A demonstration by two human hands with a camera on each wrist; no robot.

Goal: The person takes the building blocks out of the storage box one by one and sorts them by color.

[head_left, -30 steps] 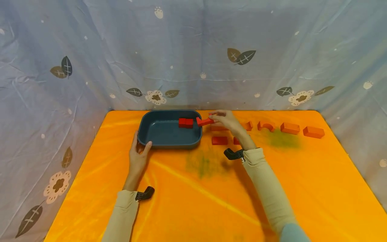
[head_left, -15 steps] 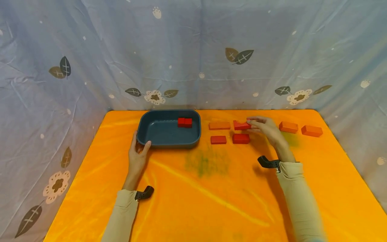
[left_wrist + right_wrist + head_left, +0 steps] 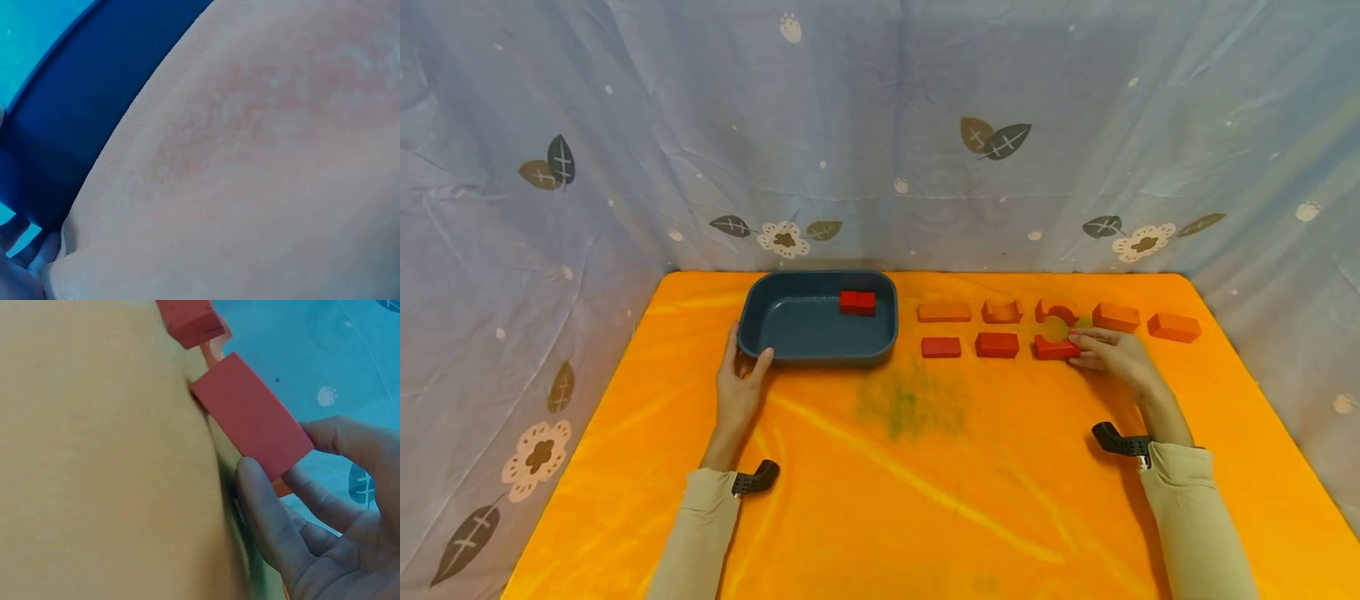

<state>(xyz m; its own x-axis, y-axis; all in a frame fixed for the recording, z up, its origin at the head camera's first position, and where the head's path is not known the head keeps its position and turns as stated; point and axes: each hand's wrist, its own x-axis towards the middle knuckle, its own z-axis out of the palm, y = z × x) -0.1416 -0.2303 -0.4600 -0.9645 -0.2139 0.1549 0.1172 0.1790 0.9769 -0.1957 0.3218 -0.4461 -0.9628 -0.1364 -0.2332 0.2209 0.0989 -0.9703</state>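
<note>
My left hand (image 3: 739, 398) grips the front left corner of the dark blue plastic tub (image 3: 820, 360), thumb at the rim and fingers against the outer side. In the left wrist view, the hand's skin hides most of the tub wall (image 3: 69, 119). Two small red blocks (image 3: 857, 302) lie side by side in the tub. My right hand (image 3: 1112, 357) pinches the end of a red arch block (image 3: 1057, 348) between thumb and fingers, its curved notch up. In the right wrist view, one plain face of that block (image 3: 250, 415) shows close over the yellow cloth.
Left of the held block, a red block (image 3: 997, 345) and a thinner red block (image 3: 941, 347) lie in line. Behind runs a row of orange blocks: a flat one (image 3: 944, 312), a notched one (image 3: 1002, 312), an arch (image 3: 1056, 310) and oblong ones (image 3: 1116, 317). Curtains enclose the table.
My right hand has carried the red arch block from the tub's right rim rightward, then down to the right end of the front row. The left hand keeps its grip on the tub.
</note>
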